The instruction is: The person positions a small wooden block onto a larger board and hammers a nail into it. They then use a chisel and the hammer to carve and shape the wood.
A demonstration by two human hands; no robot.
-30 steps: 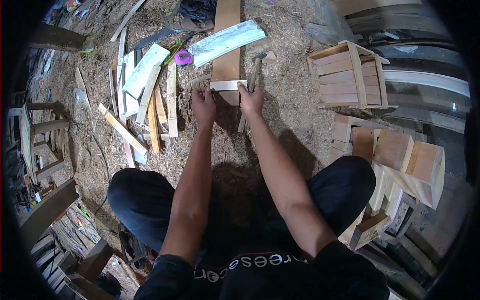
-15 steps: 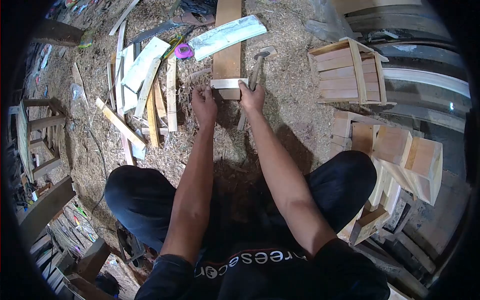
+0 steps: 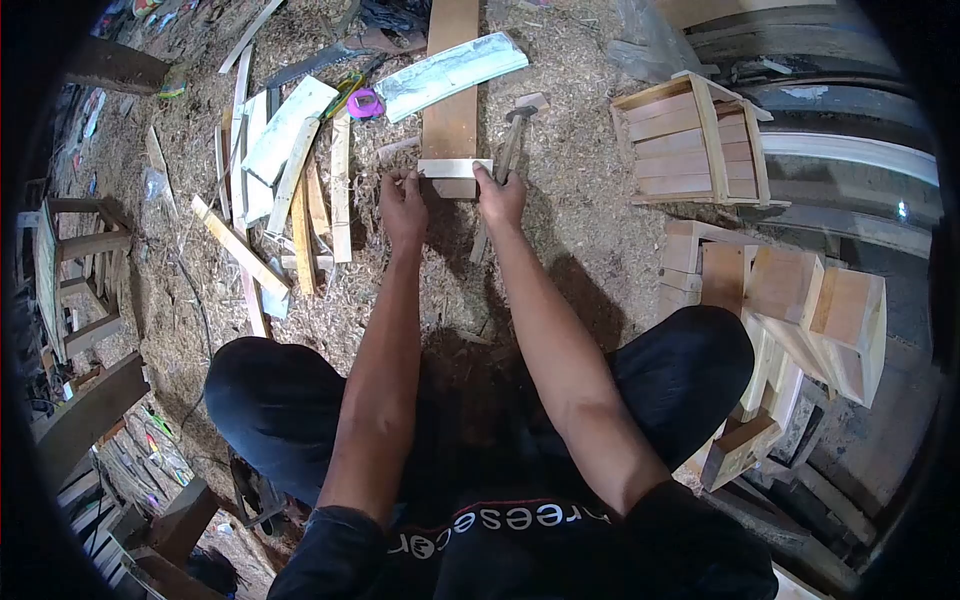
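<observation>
A short pale wooden strip (image 3: 450, 168) lies crosswise over the near end of a long brown board (image 3: 450, 125). My right hand (image 3: 502, 200) grips the strip's right end, its thumb pressed on top. At the opposite end, the fingers of my left hand (image 3: 403, 208) are pinched together on the strip's left tip; whether they hold something small as well is too fine to see. Just beyond my right hand lies a hammer (image 3: 517, 130), its handle running down beside and partly behind that hand.
Left of the board are scattered wooden slats (image 3: 342, 190), a pink tape measure (image 3: 365, 103) and a handsaw (image 3: 310, 65). A whitish plank (image 3: 455, 75) crosses the board. Slatted wooden crates (image 3: 675, 145) and box-like pieces (image 3: 790, 285) stand at right. Sawdust and shavings cover the ground.
Hardly anything differs. Both hands stay at the ends of the strip, and the whole view has shifted very slightly.
</observation>
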